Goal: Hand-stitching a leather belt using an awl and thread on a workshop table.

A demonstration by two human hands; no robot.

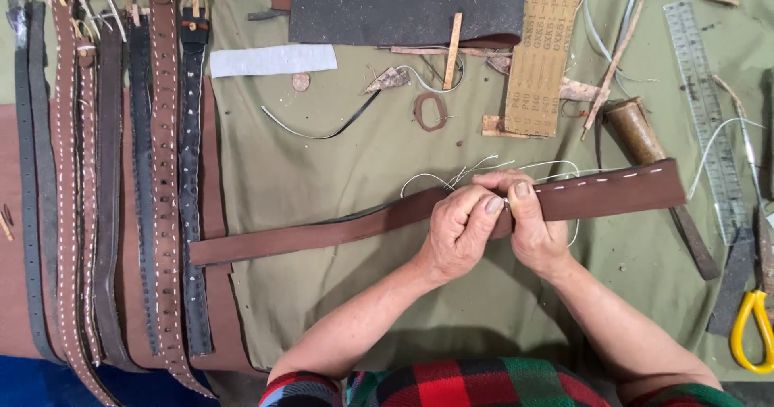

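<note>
Gripping long brown leather strap [403,217] mid-length: left hand [458,233] and right hand [534,225] side by side, fingers clamped on strap. White stitching thread [451,177] loops just above fingertips. Stitched end extends right of right fingers, plain end left of left fingers.

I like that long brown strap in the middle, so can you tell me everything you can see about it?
The brown strap is a long, flat band that looks like leather. It lies across the green cloth, rising slightly toward the right. Its right part carries a row of white stitches along the upper edge; the left part looks plain. Both hands grip it near the middle, the left hand beside the right hand. Thin white thread loops loosely behind the hands. Its left end lies over a brown sheet under the hanging belts.
</note>
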